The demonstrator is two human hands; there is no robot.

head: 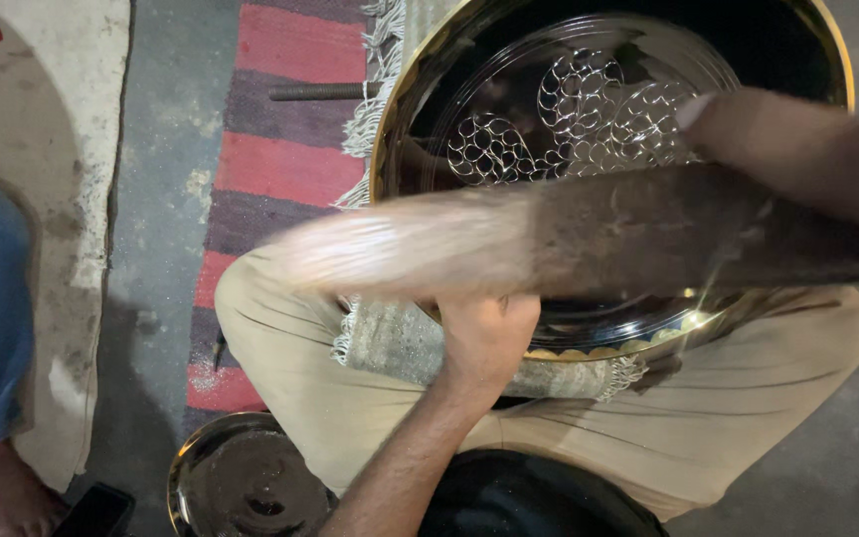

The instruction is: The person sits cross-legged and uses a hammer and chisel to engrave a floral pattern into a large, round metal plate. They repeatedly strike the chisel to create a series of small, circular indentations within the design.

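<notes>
**A:** Where was the engraved brass tray [509, 89] placed relative to the hands?

**B:** It was propped on a fringed grey cloth [400, 343] across the lap of the seated person, tilted up and away from the body. Its near rim was found just beyond the left hand [484, 338], and its bowl extended up and to the right from there.

**A:** How was the left hand held?

**B:** It was seen closed into a fist directly under the near rim. Something may have been gripped in it, but what, if anything, could not be made out.

**A:** And the right hand?

**B:** The right hand [797, 149] was blurred over the tray's right side. Its opening could not be judged. A long wooden mallet [569, 239], also blurred, was laid almost level across the tray's lower half, its pale end pointed left; it seemed to be carried from the right.

**A:** So which hand was nearer the patterned area?

**B:** The right one, just beside the looped engraving. The left was kept below it, at the rim.

**A:** Anything else noted?

**B:** A second, darker round tray [241, 477] was seen on the floor by the left knee, beside a striped red rug [285, 149].
</notes>
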